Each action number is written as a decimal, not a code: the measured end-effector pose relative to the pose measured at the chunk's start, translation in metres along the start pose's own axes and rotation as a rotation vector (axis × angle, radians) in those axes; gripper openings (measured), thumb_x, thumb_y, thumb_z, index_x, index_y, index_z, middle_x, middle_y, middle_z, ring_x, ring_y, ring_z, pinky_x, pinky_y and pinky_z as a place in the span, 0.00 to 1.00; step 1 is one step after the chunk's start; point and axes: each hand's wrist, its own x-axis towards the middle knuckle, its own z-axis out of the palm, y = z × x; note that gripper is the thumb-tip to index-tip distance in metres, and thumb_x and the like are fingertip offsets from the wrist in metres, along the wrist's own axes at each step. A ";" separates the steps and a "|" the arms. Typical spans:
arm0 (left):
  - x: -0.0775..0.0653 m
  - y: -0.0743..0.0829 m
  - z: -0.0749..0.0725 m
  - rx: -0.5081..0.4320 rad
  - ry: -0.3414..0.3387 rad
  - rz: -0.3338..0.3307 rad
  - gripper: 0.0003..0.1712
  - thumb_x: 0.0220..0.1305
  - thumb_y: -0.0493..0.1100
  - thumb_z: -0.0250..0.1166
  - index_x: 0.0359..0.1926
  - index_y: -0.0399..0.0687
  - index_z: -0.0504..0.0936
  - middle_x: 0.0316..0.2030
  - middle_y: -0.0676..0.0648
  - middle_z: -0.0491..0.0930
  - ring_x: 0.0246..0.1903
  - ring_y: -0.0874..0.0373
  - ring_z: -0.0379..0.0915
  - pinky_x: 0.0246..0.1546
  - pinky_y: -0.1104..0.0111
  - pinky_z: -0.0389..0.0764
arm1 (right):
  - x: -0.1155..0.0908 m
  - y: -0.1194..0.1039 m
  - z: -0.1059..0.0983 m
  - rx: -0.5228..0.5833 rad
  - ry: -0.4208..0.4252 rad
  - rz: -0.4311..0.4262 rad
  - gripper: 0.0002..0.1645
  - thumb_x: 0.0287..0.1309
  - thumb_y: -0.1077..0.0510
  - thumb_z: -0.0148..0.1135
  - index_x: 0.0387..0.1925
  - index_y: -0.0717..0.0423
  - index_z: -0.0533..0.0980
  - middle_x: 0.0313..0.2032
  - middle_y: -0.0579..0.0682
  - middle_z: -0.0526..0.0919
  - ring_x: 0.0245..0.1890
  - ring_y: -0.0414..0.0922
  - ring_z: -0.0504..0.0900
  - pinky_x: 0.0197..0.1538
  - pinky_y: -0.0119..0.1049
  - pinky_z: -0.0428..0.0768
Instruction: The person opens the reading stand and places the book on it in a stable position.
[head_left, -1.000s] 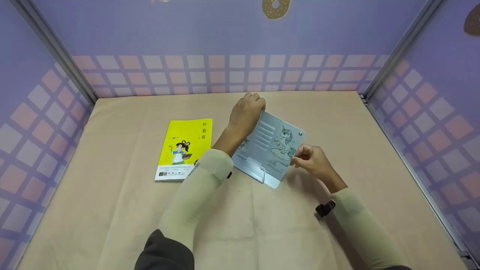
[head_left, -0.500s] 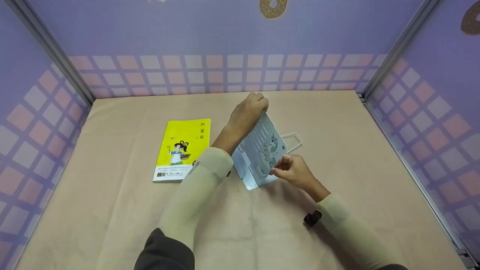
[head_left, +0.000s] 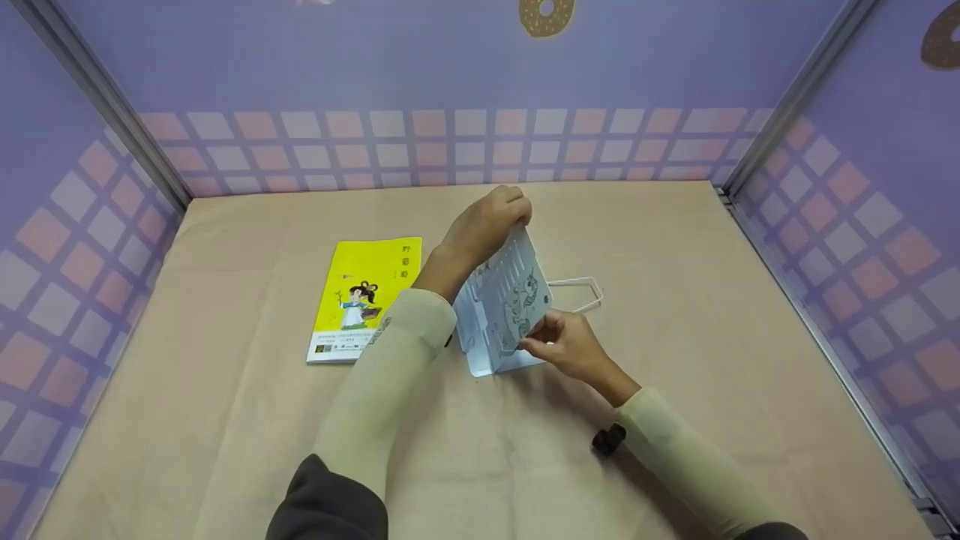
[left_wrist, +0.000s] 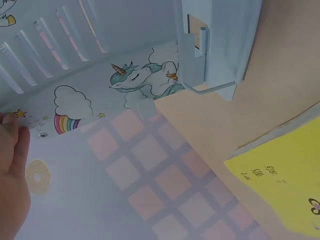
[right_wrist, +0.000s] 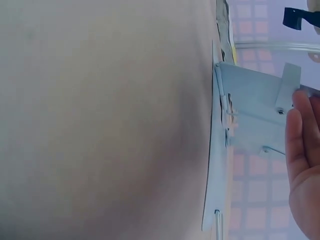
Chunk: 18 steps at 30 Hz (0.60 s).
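A pale blue metal book stand point(head_left: 512, 274) with slots and a unicorn print stands tilted up on the table, left of centre. My left hand point(head_left: 487, 225) grips its top edge; in the left wrist view that hand point(left_wrist: 12, 170) is at the panel's left end. With thumb and fingertips, my right hand point(head_left: 574, 349) pinches the panel's lower right side. The right wrist view shows the right hand's fingers point(right_wrist: 299, 135) against a flat tab on the stand's back. Behind the panel a white wire leg point(head_left: 598, 291) sticks out to the right.
A yellow book point(head_left: 375, 262) with a drawn figure on its cover lies flat left of the stand, partly behind my left forearm. A beige cloth point(head_left: 720, 315) covers the table. Purple checked walls point(head_left: 450, 60) enclose the back and sides.
The stand has turned so its printed face points more to the left, and the wire leg has come into view. My right hand has moved left and slightly down with its edge.
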 end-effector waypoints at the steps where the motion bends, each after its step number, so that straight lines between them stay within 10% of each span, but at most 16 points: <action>1: 0.000 0.000 0.000 0.000 0.003 -0.003 0.08 0.70 0.27 0.57 0.40 0.40 0.80 0.41 0.43 0.82 0.45 0.50 0.78 0.51 0.67 0.82 | 0.001 0.000 -0.001 0.004 -0.010 0.003 0.11 0.56 0.66 0.73 0.40 0.68 0.83 0.35 0.61 0.88 0.30 0.41 0.86 0.35 0.27 0.83; 8: 0.000 -0.001 0.001 -0.016 -0.004 -0.038 0.08 0.69 0.27 0.57 0.41 0.40 0.80 0.42 0.43 0.81 0.46 0.50 0.77 0.52 0.67 0.81 | 0.006 0.014 -0.031 -0.038 0.084 0.084 0.06 0.63 0.64 0.67 0.38 0.65 0.81 0.36 0.61 0.88 0.35 0.53 0.89 0.39 0.32 0.86; 18: 0.001 -0.003 0.005 -0.061 0.010 -0.060 0.08 0.69 0.27 0.57 0.41 0.40 0.80 0.44 0.44 0.80 0.48 0.51 0.76 0.54 0.69 0.80 | 0.005 0.048 -0.082 0.015 0.361 0.544 0.11 0.69 0.58 0.58 0.44 0.62 0.78 0.37 0.52 0.84 0.34 0.40 0.83 0.39 0.29 0.84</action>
